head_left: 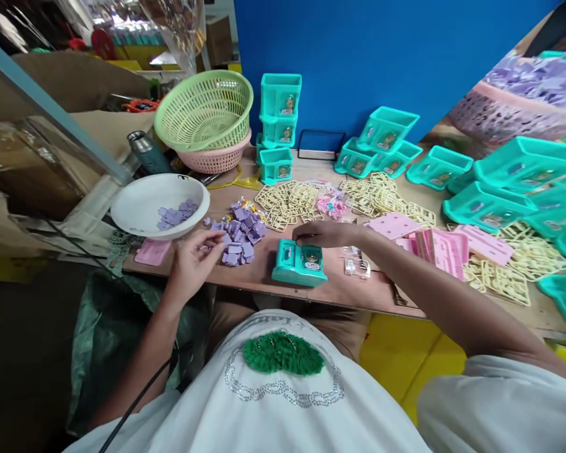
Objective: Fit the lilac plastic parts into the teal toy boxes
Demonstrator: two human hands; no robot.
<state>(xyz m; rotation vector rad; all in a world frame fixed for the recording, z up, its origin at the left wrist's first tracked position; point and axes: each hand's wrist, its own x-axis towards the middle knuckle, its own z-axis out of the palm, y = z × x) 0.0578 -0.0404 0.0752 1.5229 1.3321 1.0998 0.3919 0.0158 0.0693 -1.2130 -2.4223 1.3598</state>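
A teal plastic box [299, 275] with a small clear window and a sticker lies near the table's front edge. My right hand [327, 234] reaches over its far side, fingers bent down on it. Left of the box, my left hand [195, 261] hovers beside a heap of small purple plastic pieces [238, 242], thumb and fingertips pinched together. What lies between those fingertips, if anything, is too small to tell. Clear plastic parts [357, 268] rest on the table to the right of the box.
Cream plastic frames [283, 204], pink panels [438, 248] and stacked teal boxes [493, 204] spread across the table. A white bowl [132, 204] with purple pieces stands left, before a green basket [202, 119] and a flask [147, 151]. A blue panel [339, 63] rises behind.
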